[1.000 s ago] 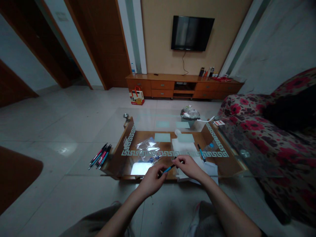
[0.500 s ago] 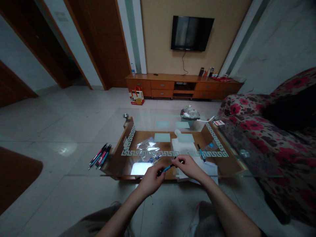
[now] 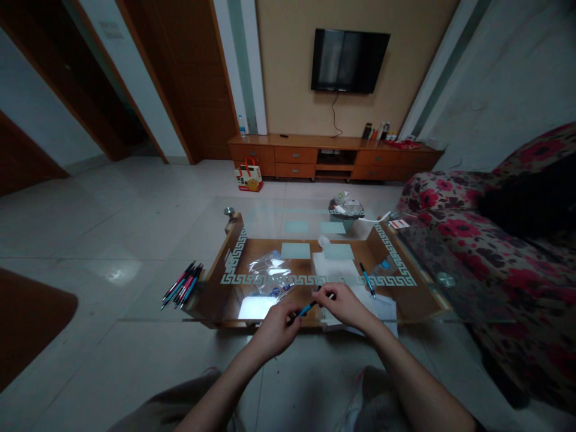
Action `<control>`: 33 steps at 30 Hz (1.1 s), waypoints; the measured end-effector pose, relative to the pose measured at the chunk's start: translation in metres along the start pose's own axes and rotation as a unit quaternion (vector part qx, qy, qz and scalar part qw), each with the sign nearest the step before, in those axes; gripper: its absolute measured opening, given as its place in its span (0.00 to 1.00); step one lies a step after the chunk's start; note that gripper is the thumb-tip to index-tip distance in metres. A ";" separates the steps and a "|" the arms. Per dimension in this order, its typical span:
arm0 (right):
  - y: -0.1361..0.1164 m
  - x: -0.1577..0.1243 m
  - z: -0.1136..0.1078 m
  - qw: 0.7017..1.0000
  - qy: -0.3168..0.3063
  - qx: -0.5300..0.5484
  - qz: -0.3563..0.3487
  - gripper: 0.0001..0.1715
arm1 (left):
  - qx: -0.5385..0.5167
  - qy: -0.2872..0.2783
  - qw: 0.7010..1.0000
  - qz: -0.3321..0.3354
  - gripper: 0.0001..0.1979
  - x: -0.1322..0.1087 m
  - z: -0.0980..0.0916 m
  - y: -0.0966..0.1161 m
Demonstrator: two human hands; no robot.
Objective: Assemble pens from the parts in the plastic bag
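Note:
Between my two hands is a blue and black pen [image 3: 308, 309], held slanted above the near edge of the glass table [image 3: 148, 300]. My left hand [image 3: 276, 329] is closed round its lower end. The fingers of my right hand [image 3: 341, 303] pinch its upper end. Another blue and black pen [image 3: 368, 280] lies on the glass to the right of my hands. A clear plastic bag [image 3: 270, 270] is just beyond my left hand. At the table's left lies a pile of several pens [image 3: 183, 285], in pink, blue and black.
White papers [image 3: 382, 309] show under the glass at right. Farther back are a basket [image 3: 346, 207] with crumpled plastic and a red-white card [image 3: 399, 224]. A flowered sofa [image 3: 450, 198] borders the right side; a TV cabinet [image 3: 294, 154] and paper bag [image 3: 249, 177] stand beyond.
My left hand has shifted very slightly at the pen's lower end. Otherwise the hands, the pen and the things on the table look the same.

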State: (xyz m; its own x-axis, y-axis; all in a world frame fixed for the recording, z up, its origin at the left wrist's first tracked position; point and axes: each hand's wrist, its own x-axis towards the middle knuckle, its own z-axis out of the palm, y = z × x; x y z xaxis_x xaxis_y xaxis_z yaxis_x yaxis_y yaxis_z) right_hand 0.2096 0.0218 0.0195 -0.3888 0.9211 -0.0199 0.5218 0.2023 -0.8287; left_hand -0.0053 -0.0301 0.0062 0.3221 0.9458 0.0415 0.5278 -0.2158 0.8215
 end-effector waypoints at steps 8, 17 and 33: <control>-0.003 -0.001 -0.002 1.000 -0.001 -0.003 -0.008 0.23 | -0.001 -0.024 1.000 0.013 0.13 0.000 -0.002 0.002; -0.004 -0.002 -0.002 1.000 -0.001 -0.004 -0.007 0.22 | 0.014 -0.019 1.000 -0.002 0.13 0.001 0.001 -0.002; 0.005 0.002 0.001 0.997 0.069 -0.013 0.007 0.23 | -0.006 -0.019 1.000 -0.013 0.12 0.001 0.004 -0.004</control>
State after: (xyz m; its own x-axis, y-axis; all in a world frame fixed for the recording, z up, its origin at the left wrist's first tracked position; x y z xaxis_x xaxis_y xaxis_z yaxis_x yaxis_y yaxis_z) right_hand 0.2112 0.0245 0.0146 -0.2733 0.9607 0.0479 0.5469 0.1961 -0.8139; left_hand -0.0042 -0.0287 0.0008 0.3386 0.9409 -0.0013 0.5269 -0.1884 0.8288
